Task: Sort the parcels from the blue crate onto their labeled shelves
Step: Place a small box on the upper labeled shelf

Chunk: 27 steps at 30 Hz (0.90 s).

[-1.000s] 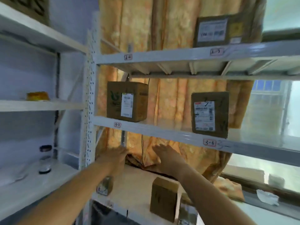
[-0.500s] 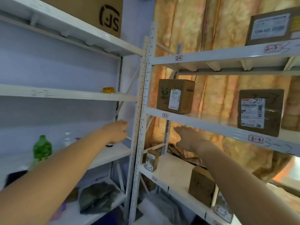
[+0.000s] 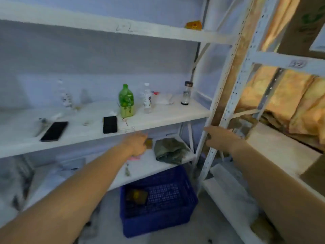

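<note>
Blue crate (image 3: 158,199) sits on the floor below the white shelves — perforated plastic walls, one small dark parcel (image 3: 136,196) with a yellowish patch lying in its left half. Both hands empty: left hand (image 3: 136,145) loosely curled, right hand (image 3: 219,138) relaxed, fingers partly bent — neither touches the crate.

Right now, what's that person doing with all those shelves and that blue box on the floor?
A person is sorting parcels onto white metal shelves. Both bare hands are empty and reaching forward: the left hand is near the middle shelf's edge, and the right hand is by the white upright post. Below them on the floor sits the blue plastic crate, with one small brownish parcel inside, not yet picked up. A green plastic bottle and two black phones rest on the middle shelf.
</note>
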Available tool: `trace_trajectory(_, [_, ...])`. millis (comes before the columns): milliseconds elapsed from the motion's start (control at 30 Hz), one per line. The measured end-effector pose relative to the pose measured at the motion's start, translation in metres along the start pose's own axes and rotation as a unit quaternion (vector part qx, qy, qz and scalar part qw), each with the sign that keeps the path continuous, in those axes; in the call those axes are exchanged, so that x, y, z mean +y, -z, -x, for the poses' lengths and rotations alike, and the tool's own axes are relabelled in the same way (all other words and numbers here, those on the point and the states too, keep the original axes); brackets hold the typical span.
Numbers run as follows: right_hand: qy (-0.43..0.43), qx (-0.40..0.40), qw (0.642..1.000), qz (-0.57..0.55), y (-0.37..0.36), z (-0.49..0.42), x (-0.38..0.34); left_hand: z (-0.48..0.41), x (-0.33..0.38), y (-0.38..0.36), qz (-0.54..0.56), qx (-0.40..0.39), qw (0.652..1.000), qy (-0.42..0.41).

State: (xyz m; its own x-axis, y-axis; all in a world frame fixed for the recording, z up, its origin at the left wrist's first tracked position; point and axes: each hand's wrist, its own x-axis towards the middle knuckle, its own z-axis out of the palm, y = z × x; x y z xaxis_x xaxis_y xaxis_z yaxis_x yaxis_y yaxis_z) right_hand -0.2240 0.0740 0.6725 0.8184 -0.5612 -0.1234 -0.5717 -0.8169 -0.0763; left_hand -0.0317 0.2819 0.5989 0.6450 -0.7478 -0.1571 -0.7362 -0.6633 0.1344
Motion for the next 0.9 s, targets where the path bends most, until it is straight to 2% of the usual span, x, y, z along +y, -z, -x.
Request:
trace_trajectory(167, [0.034,-0.060,0.997,-0.036,-0.083,-0.058,-0.036,-0.032,-0.045,-0.056,-0.017,-0.011,1.000,-0.012])
trace_trajectory(333, [0.048,-0.165,0.984,-0.046,-0.160,-0.106,-0.058,-0.073,-0.055,-0.117,-0.018,-0.055,0.996,-0.068])
trace_trajectory(467, [0.059,-0.210,0.975,-0.050,-0.211,-0.147,-0.055,-0.115,-0.056,-0.168,-0.017,-0.084,0.992,-0.094])
trace_trajectory(700, [0.096,-0.235,0.964,-0.085,-0.301,-0.225,-0.041,-0.186,-0.049,-0.253,0.051,-0.167,0.984,-0.047])
trace_trajectory(900, [0.129,-0.299,0.942,-0.086,-0.422,-0.283,-0.054,-0.225,-0.065,-0.370,0.073,-0.247,0.966,-0.036])
